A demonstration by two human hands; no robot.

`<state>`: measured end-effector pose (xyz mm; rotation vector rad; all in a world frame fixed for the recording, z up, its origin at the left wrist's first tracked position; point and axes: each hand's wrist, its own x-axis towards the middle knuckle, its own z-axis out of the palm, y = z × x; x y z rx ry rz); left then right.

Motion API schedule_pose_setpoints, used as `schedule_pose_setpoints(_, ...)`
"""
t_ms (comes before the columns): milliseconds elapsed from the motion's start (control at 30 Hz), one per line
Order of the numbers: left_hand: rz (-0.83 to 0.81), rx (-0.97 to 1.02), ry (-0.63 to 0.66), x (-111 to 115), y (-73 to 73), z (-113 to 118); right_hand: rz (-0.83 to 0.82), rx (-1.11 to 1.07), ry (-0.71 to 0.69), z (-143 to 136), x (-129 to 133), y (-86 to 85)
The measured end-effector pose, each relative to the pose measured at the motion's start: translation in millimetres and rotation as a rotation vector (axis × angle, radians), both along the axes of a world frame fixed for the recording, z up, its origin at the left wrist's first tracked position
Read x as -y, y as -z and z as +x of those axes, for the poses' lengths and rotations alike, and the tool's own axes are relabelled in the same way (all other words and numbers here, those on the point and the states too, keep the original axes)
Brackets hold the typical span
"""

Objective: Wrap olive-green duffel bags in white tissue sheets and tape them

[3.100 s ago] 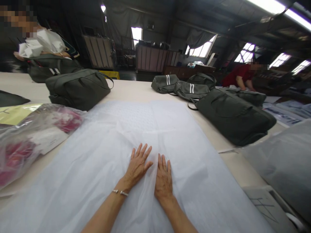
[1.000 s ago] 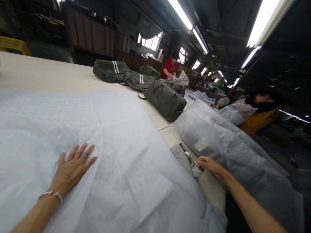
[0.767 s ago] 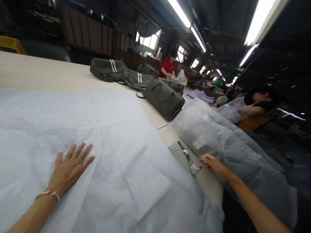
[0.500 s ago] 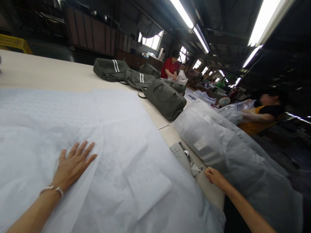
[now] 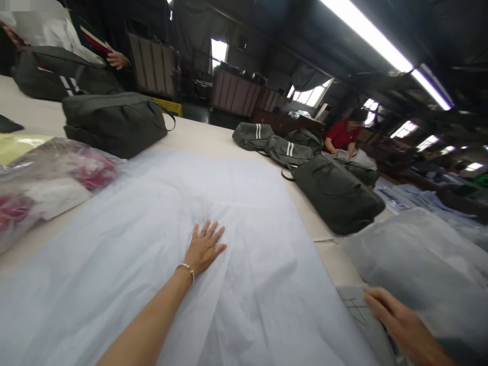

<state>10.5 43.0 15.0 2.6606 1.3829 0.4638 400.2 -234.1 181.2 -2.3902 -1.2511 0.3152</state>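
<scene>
My left hand (image 5: 206, 249), a bracelet at its wrist, lies flat with fingers spread on a large, thin white plastic sheet or bag (image 5: 263, 284). The sheet is wrinkled, and a fold edge runs beside the hand. On the right, my right hand (image 5: 396, 315) is slightly blurred, with its thumb and fingers pinched together. It is in front of a grey tape dispenser (image 5: 356, 305) with dark marks on its side, and covers part of it. Whether a strip of tape is between the fingers does not show.
Dark green bags (image 5: 335, 193) stand along the table's far right, another bag (image 5: 114, 122) at far left. Clear-wrapped goods (image 5: 76, 178) lie left. Translucent plastic (image 5: 423, 259) lies right. A person in red (image 5: 343, 134) works beyond; another person's hand (image 5: 116, 58) shows top left.
The view has swung left, bringing in the left-hand bags and wrapped goods. My right hand has moved from the dispenser's near end across its marked side. My left hand stays flat on the sheet.
</scene>
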Motion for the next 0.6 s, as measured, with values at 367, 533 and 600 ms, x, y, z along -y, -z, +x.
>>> schedule_pose_setpoints(367, -0.003, 0.042, 0.020, 0, 6.6, -1, -0.234, -0.005, -0.739, -200, -346, 50.3)
schedule_pose_setpoints(533, -0.006, 0.089, 0.021, 0, 13.6, 0, -0.388, 0.113, -0.719, -203, -394, 78.2)
schedule_pose_setpoints(600, -0.003, 0.104, 0.019, 1, 15.2, 1, -0.448, 0.148, -0.696, -203, -401, 82.2)
